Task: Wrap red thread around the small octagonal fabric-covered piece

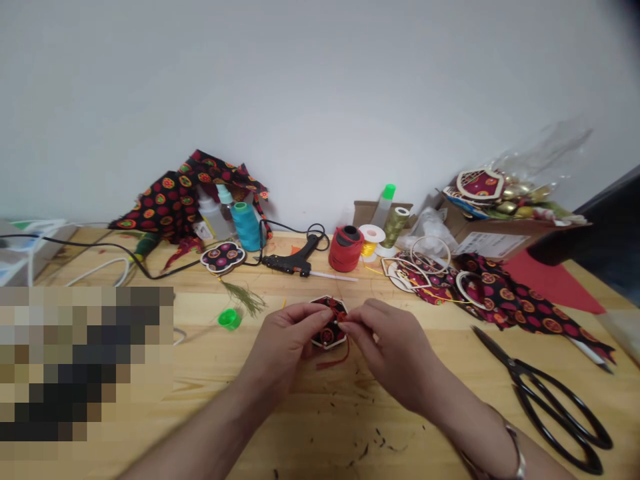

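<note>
Just ahead of me is a small many-sided ornament (327, 337), covered in dark patterned fabric with a pale rim. My left hand (293, 333) grips it at its left side, thumb on top. Fingers of my right hand (387, 343) are pinched together at the upper right of the ornament, on a red cord (345, 317). From there the cord hangs down and ends in a small red tassel (330, 365) below the ornament. The fingertips partly hide where cord and ornament meet.
A black glue gun (295, 259) lies behind, near a red cord spool (346, 248) and a blue thread cone (247, 227). Large black scissors (545, 400) rest at right. A green cap (229, 320) and a flower-shaped ornament (223, 257) are on the left; a cardboard box (500, 237) stands back right.
</note>
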Available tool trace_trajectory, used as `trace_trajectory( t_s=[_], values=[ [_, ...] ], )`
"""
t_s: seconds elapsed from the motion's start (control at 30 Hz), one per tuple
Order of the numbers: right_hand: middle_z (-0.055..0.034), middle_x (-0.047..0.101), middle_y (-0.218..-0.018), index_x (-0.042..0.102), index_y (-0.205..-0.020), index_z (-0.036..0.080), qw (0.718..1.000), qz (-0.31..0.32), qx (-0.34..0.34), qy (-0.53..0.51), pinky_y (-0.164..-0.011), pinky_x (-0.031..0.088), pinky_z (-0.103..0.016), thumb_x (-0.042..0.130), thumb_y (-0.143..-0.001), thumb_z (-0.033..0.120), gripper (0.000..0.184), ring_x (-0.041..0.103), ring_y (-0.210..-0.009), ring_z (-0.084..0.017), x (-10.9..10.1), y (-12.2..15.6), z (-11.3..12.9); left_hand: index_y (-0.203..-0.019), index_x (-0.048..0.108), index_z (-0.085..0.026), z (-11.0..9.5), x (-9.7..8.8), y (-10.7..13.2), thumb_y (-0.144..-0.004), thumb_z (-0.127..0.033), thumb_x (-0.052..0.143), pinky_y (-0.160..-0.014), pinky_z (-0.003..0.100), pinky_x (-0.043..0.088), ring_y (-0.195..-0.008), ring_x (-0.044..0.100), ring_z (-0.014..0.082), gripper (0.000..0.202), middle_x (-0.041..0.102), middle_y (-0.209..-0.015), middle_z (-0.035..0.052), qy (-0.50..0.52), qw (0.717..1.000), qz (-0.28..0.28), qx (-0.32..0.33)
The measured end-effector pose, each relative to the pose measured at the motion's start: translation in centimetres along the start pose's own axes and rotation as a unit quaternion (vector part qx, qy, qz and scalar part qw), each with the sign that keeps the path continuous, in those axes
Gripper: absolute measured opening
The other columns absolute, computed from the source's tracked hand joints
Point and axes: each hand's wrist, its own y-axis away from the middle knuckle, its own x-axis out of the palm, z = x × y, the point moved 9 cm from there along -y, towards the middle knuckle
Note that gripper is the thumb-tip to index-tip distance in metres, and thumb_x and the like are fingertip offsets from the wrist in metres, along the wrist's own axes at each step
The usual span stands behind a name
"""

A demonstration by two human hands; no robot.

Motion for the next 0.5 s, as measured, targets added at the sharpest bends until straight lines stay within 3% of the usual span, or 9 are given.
trace_trajectory(
  t_s=[0.1,0.23,0.4,0.5],
  values=[
    [-0.0036,0.055,-0.066,0.056,-0.073,0.016,0.991,-0.010,-0.065,0.119,-0.051,0.031,-0.027,0.041,-0.084,0.019,0.018,0.048,-0.057,-0.014,0.2,0.9,2.5,-0.071,0.066,-0.014,-0.1,0.2,0.0,-0.066,-0.024,0.065,-0.046,0.017,0.038,-0.050,0.052,0.0076,0.012,0.065,-0.061,0.0009,0.013,1.000,0.010,-0.002],
    [-0.0050,0.051,-0.061,0.053,-0.077,0.013,0.945,-0.039,-0.163,0.280,-0.045,0.024,-0.028,0.042,-0.075,0.006,0.014,0.044,-0.052,-0.016,1.5,2.5,5.9,-0.072,0.065,-0.013,0.7,0.0,-0.1,-0.067,-0.026,0.064,-0.037,0.013,0.025,-0.039,0.041,0.0021,0.014,0.065,-0.059,0.0010,0.013,1.000,0.009,-0.017],
    [-0.0061,0.050,-0.058,0.052,-0.075,0.012,0.914,-0.025,-0.248,0.319,-0.043,0.024,-0.029,0.040,-0.075,0.008,0.012,0.043,-0.049,-0.016,4.0,3.7,7.9,-0.071,0.062,-0.012,1.6,0.1,-0.2,-0.067,-0.026,0.064,-0.036,0.014,0.019,-0.034,0.032,0.0003,0.015,0.062,-0.055,0.0010,0.060,0.997,0.025,-0.043],
    [-0.0073,0.051,-0.058,0.053,-0.075,0.011,0.907,0.000,-0.279,0.315,-0.043,0.027,-0.029,0.040,-0.074,0.008,0.013,0.044,-0.049,-0.017,5.1,4.1,8.1,-0.068,0.061,-0.012,1.9,0.4,-0.3,-0.066,-0.023,0.065,-0.035,0.014,0.017,-0.033,0.031,0.0007,0.013,0.053,-0.044,-0.0040,0.100,0.992,0.039,-0.061]
  ],
)
